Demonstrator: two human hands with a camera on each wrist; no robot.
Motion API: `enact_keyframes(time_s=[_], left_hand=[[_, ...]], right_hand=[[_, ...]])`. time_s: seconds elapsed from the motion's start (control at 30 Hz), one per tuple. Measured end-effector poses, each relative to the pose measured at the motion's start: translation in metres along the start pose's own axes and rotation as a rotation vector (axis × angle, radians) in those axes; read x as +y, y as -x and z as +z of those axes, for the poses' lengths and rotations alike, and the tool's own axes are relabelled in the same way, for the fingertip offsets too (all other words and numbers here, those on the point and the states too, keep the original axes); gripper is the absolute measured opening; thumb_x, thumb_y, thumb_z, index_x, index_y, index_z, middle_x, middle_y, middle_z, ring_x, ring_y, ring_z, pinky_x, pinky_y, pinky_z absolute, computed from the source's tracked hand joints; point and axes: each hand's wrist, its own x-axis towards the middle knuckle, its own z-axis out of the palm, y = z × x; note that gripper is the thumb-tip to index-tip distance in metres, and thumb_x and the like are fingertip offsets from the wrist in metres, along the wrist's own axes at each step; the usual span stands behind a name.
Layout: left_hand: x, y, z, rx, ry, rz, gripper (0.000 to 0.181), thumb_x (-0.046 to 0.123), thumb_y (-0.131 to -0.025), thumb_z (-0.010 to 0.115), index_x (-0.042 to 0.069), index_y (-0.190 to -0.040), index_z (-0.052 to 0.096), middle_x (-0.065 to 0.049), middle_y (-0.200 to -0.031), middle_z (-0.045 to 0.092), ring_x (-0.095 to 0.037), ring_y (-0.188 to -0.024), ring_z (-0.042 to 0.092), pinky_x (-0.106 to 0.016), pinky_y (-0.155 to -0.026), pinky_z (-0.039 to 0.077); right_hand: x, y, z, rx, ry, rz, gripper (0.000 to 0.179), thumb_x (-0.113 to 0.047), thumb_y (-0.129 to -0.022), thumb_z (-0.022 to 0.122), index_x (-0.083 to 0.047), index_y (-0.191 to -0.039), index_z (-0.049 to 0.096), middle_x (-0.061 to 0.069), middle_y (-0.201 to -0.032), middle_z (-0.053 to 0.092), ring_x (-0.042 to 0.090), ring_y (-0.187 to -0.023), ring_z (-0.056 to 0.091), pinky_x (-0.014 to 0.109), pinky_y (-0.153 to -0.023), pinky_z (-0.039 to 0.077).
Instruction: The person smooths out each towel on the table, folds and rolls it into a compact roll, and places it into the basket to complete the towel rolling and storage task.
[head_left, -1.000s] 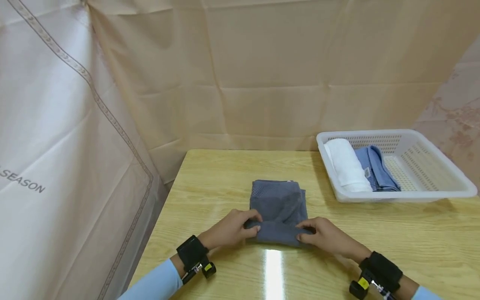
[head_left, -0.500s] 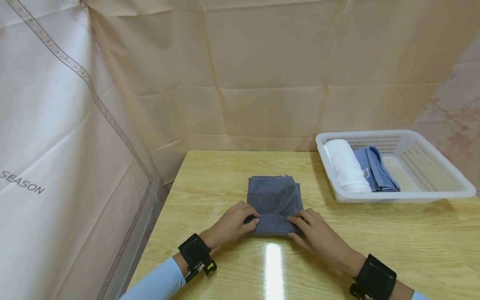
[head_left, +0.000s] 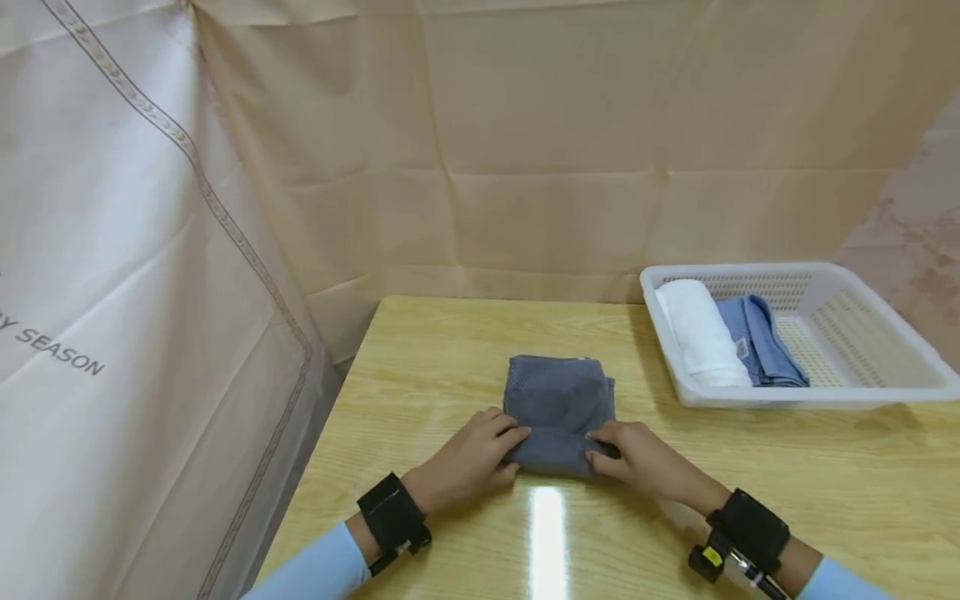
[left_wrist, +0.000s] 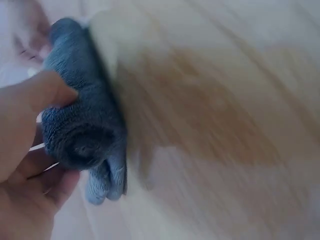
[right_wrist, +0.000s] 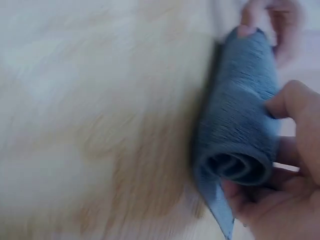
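A dark blue-grey towel (head_left: 558, 390) lies on the table, its far part flat and its near edge wound into a thick roll (head_left: 551, 452). My left hand (head_left: 467, 457) grips the roll's left end, thumb and fingers on either side of it. At the right end, my right hand (head_left: 651, 463) pinches the roll the same way. The left wrist view shows the coiled end of the towel (left_wrist: 82, 110) with a folded layer beneath it. A looser spiral shows at the other end of the towel (right_wrist: 237, 115) in the right wrist view, a thin flap hanging from it.
A white perforated basket (head_left: 817, 396) stands at the right back of the table. Inside it are a rolled white towel (head_left: 701, 333) and a folded blue towel (head_left: 765, 342). A beige cloth (head_left: 540, 150) hangs behind the wood-grain table (head_left: 435, 350).
The roll has moved slightly away from me, and a little less of the flat part shows. My right hand has shifted its hold on the roll's right end.
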Motion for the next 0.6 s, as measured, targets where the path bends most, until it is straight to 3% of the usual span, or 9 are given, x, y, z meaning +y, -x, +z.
enact_keyframes(time_s=[0.1,0.17,0.27,0.33,0.47,0.53,0.6], left_hand=[[-0.001,0.0,-0.003,-0.062,0.175,-0.055,0.046,0.031,-0.1,0.068,0.009,-0.14,0.062,-0.001,-0.122,0.064,-0.01,-0.105,0.055,-0.027,-0.09,0.048],[-0.002,0.001,-0.005,-0.101,0.301,-0.104,0.045,0.032,-0.101,0.066,0.013,-0.141,0.06,0.001,-0.118,0.063,-0.007,-0.1,0.055,-0.024,-0.085,0.049],[-0.005,0.0,-0.005,-0.138,0.439,-0.17,0.04,0.034,-0.103,0.063,0.018,-0.14,0.059,0.004,-0.115,0.062,-0.006,-0.092,0.054,-0.023,-0.077,0.048],[-0.008,-0.001,-0.003,-0.149,0.494,-0.201,0.036,0.034,-0.104,0.063,0.02,-0.138,0.06,0.006,-0.113,0.062,-0.006,-0.088,0.054,-0.022,-0.072,0.046],[-0.011,-0.002,-0.001,-0.137,0.51,-0.222,0.034,0.032,-0.104,0.063,0.018,-0.134,0.065,0.007,-0.112,0.064,-0.007,-0.087,0.054,-0.023,-0.071,0.046],[-0.011,-0.002,0.001,-0.116,0.459,-0.212,0.034,0.033,-0.104,0.063,0.017,-0.134,0.066,0.006,-0.115,0.064,-0.008,-0.093,0.053,-0.024,-0.075,0.046],[-0.009,-0.001,0.002,-0.078,0.389,-0.197,0.036,0.032,-0.104,0.063,0.015,-0.135,0.068,0.004,-0.118,0.061,-0.009,-0.1,0.05,-0.024,-0.08,0.045]], right_hand=[[0.003,0.002,-0.006,-0.12,-0.213,0.088,0.034,-0.029,-0.105,0.062,-0.001,-0.121,0.073,0.0,-0.093,0.067,0.006,-0.077,0.055,0.025,-0.066,0.045],[0.005,0.004,-0.008,-0.158,-0.307,0.147,0.03,-0.03,-0.105,0.061,-0.005,-0.118,0.073,-0.002,-0.087,0.062,0.009,-0.075,0.053,0.025,-0.065,0.043],[0.003,0.006,-0.007,-0.089,-0.323,0.178,0.025,-0.029,-0.104,0.064,-0.009,-0.117,0.067,-0.002,-0.088,0.06,0.011,-0.077,0.055,0.026,-0.065,0.045],[-0.001,0.006,-0.004,0.03,-0.202,0.103,0.02,-0.026,-0.101,0.07,-0.012,-0.114,0.065,-0.002,-0.096,0.063,0.011,-0.082,0.056,0.027,-0.068,0.047],[-0.012,0.006,0.007,0.291,0.23,-0.192,0.019,-0.013,-0.087,0.084,-0.016,-0.1,0.069,-0.004,-0.101,0.061,0.011,-0.087,0.056,0.031,-0.072,0.051],[-0.016,0.008,0.011,0.367,0.39,-0.329,0.021,-0.012,-0.082,0.087,-0.015,-0.096,0.071,-0.003,-0.1,0.061,0.013,-0.088,0.056,0.031,-0.073,0.051],[-0.017,0.01,0.015,0.377,0.466,-0.416,0.029,-0.017,-0.08,0.09,-0.01,-0.1,0.071,0.0,-0.102,0.062,0.014,-0.091,0.059,0.031,-0.076,0.053]])
